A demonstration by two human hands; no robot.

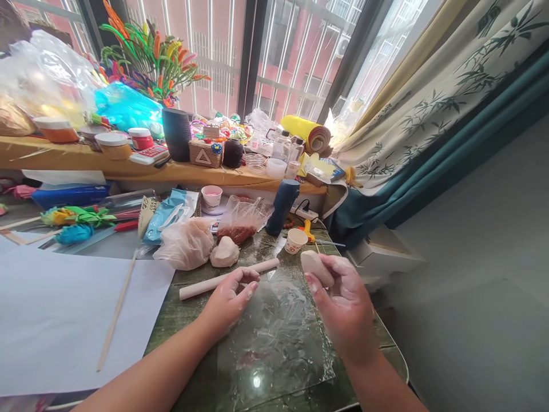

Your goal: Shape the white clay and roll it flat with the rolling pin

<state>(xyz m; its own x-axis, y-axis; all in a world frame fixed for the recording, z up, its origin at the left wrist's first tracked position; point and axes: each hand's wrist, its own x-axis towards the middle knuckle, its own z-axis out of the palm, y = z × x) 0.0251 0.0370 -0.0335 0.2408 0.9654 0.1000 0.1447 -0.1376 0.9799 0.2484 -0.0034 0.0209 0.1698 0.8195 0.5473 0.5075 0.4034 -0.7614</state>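
My right hand (343, 300), dusted white, is closed around a pale lump of dough (315, 266) and holds it above the clear plastic sheet (278, 349) on the green table. My left hand (229, 297) rests on the sheet's left edge with its fingers loosely curled, its fingertips touching a white rolling pin (206, 285) that lies across the table. A second lump of dough (224, 252) sits just behind the pin, beside a crumpled plastic bag (186, 243).
A large white paper sheet (51, 320) with a thin wooden stick (115, 312) covers the left. Behind are a bag of reddish-brown filling (240, 226), a dark blue bottle (282, 207), a small paper cup (295, 241) and a cluttered wooden shelf (107, 163). Curtains hang at right.
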